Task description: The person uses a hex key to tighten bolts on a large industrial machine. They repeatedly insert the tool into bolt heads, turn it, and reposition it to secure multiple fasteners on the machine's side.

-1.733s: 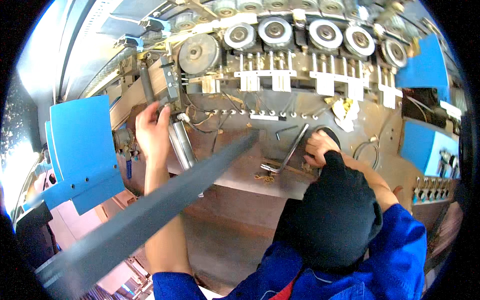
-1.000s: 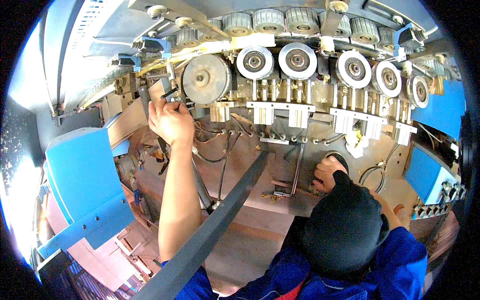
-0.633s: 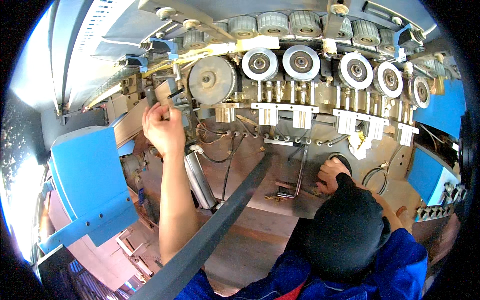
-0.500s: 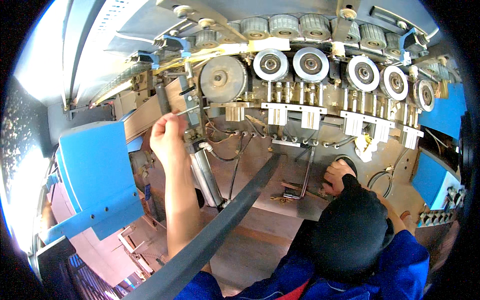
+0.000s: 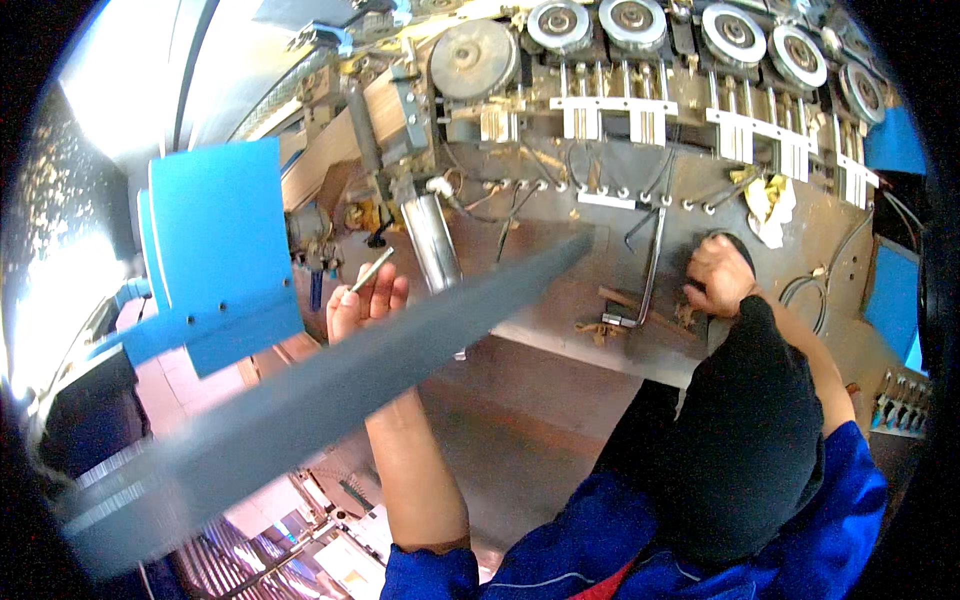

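My left hand [image 5: 368, 300] is closed on a thin metal rod [image 5: 375, 268], pinched between thumb and fingers, its upper end sticking out. Beside it stands a shiny metal cylinder [image 5: 430, 235]. A long grey bar [image 5: 340, 390] crosses in front of my left wrist and hides part of it. My right hand [image 5: 722, 275] has curled fingers at a black round part [image 5: 738, 248] on the brown machine panel; what they grip, if anything, is hidden. A large dark cloth-covered shape [image 5: 730, 450] blocks part of my right forearm.
Metal rollers [image 5: 633, 22] on spindle blocks and a larger grey wheel [image 5: 474, 60] line the far side. A bent metal bar [image 5: 655, 265] stands left of my right hand. Blue covers [image 5: 215, 220] are at left; a crumpled yellowish-white cloth [image 5: 770, 210] lies at right. Cables [image 5: 820, 290] loop nearby.
My left hand has drawn back toward me from beside the large wheel, still with the rod. The view has tilted down, and the grey bar appears swung. My right hand stays at the black part.
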A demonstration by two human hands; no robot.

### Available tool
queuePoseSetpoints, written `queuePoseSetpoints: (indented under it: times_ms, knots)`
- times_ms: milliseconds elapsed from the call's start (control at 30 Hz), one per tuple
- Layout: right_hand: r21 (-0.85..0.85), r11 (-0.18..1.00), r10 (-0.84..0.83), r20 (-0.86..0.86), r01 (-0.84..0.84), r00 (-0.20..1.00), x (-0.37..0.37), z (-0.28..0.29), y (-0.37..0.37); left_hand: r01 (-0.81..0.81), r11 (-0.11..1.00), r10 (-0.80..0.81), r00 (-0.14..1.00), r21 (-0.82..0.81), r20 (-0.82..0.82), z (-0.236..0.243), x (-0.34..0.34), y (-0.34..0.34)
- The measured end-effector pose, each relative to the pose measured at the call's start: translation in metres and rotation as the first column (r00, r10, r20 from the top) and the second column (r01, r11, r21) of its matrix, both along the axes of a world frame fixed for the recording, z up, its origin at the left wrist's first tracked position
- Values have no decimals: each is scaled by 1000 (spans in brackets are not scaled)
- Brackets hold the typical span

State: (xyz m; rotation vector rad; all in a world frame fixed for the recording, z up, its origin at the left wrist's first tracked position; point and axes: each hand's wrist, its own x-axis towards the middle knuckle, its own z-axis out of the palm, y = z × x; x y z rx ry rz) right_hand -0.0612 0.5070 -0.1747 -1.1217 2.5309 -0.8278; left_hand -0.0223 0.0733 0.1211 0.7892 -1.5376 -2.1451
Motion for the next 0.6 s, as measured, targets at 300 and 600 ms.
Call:
queuePoseSetpoints:
  times_ms: [300, 600]
  knots:
    - [-28, 998, -35, 470, 55, 882, -52, 136, -12, 183, 979, -173, 980, 95, -100, 43, 139, 55]
    - [34, 941, 335, 48, -337, 941, 3, 387, -83, 237, 953, -179, 943, 188, -279, 79, 184, 100]
